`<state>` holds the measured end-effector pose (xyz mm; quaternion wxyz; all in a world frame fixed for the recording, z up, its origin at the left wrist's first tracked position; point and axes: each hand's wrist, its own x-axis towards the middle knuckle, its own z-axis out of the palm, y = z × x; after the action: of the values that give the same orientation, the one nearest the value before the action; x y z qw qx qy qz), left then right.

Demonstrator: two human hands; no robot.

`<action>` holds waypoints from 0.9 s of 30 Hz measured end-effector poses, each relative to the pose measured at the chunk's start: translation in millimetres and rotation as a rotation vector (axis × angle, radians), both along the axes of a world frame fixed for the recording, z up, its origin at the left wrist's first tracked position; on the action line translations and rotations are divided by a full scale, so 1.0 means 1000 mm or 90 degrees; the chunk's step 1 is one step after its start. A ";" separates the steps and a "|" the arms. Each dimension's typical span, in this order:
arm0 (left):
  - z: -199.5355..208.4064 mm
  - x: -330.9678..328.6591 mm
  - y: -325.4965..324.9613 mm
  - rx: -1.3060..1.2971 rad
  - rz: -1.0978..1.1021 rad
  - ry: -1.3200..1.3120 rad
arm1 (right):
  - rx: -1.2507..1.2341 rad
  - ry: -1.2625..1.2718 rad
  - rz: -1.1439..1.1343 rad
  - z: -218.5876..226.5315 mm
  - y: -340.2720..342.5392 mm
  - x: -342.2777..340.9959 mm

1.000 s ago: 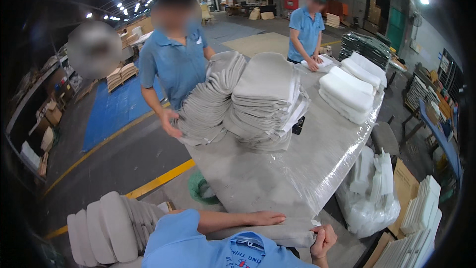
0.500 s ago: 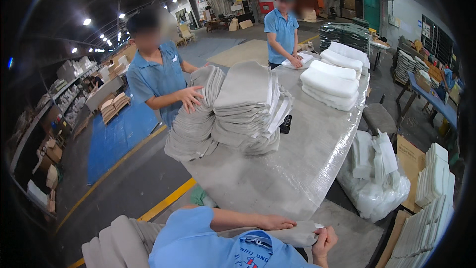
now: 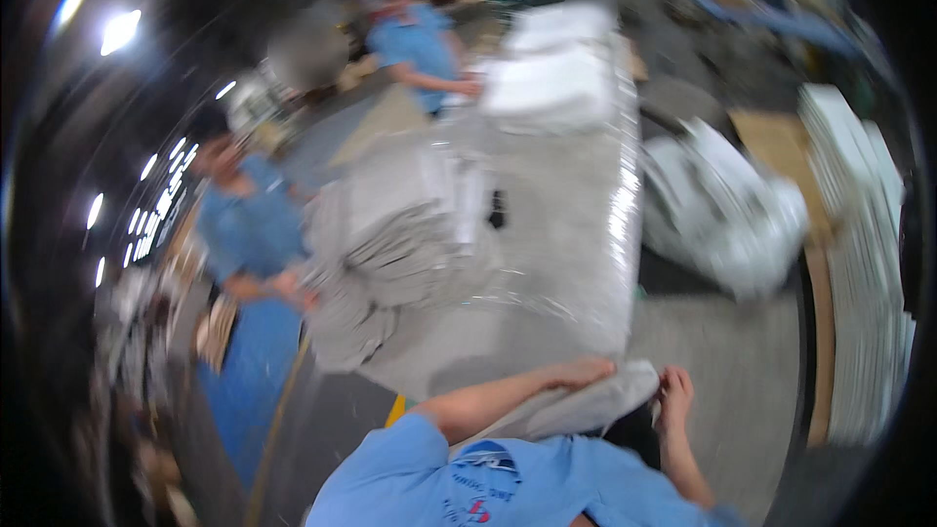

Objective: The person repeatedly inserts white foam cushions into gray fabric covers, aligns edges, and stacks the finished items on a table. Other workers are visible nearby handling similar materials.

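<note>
Mostly blurred, left hand (image 3: 583,373) atop grey cushion (image 3: 588,407), right hand (image 3: 675,398) beside (either grip's closure unclear).

Frame's blurry. Left hand (image 3: 584,372) lies on the upper edge of a grey fabric piece (image 3: 590,410) close to the body; right hand (image 3: 675,396) is at its right end, contact unclear. Straight ahead of the grip: plastic-covered table (image 3: 561,224). Ahead-left on it: grey stack (image 3: 390,200), near co-worker (image 3: 244,220) beside it. Farther ahead: white stack (image 3: 547,88). Ahead-right of grip: plastic bag (image 3: 742,234), tall white pile (image 3: 864,273) beyond.
</note>
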<state>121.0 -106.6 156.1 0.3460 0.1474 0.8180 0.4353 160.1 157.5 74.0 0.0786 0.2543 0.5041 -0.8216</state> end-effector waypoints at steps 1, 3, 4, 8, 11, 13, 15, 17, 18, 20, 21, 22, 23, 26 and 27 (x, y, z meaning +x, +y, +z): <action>0.000 -0.017 0.016 0.027 -0.025 0.016 | 0.009 -0.020 -0.012 -0.021 -0.008 0.003; -0.014 -0.031 0.029 0.010 0.063 -0.162 | -0.090 -0.018 0.050 -0.026 -0.013 0.029; -0.014 -0.040 0.033 0.058 0.111 -0.229 | -0.085 -0.047 0.063 -0.029 -0.018 0.035; -0.006 -0.069 0.085 0.013 0.103 -0.258 | -0.171 -0.090 0.020 -0.033 -0.020 0.055; -0.015 -0.087 0.098 -0.052 0.028 -0.263 | -0.235 -0.106 0.012 -0.032 -0.023 0.061; -0.025 -0.096 0.093 -0.087 0.007 -0.273 | -0.289 -0.096 0.025 -0.033 -0.029 0.062; -0.032 -0.103 0.094 -0.107 -0.047 -0.241 | -0.323 -0.073 -0.006 -0.039 -0.038 0.061; -0.034 -0.109 0.100 -0.144 -0.105 -0.218 | -0.360 -0.031 -0.027 -0.049 -0.047 0.058; -0.032 -0.110 0.107 -0.154 -0.128 -0.194 | -0.326 -0.030 -0.033 -0.052 -0.050 0.056; -0.025 -0.111 0.119 -0.172 -0.171 -0.147 | -0.258 -0.029 -0.043 -0.057 -0.055 0.053; -0.023 -0.113 0.121 -0.189 -0.196 -0.142 | -0.256 -0.040 -0.017 -0.055 -0.055 0.051; -0.021 -0.116 0.123 -0.206 -0.222 -0.136 | -0.254 -0.051 0.008 -0.054 -0.055 0.051; -0.019 -0.118 0.126 -0.223 -0.247 -0.131 | -0.252 -0.061 0.034 -0.052 -0.055 0.050; 0.000 -0.112 0.160 -0.335 -0.322 -0.111 | -0.220 -0.035 0.022 -0.054 -0.062 0.047; 0.000 -0.111 0.168 -0.377 -0.381 -0.082 | -0.222 -0.048 0.003 -0.053 -0.064 0.048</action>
<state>9.6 61.1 156.3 0.5352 0.2454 0.8052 0.0704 207.8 93.3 20.5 0.1422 0.2662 0.3516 -0.8862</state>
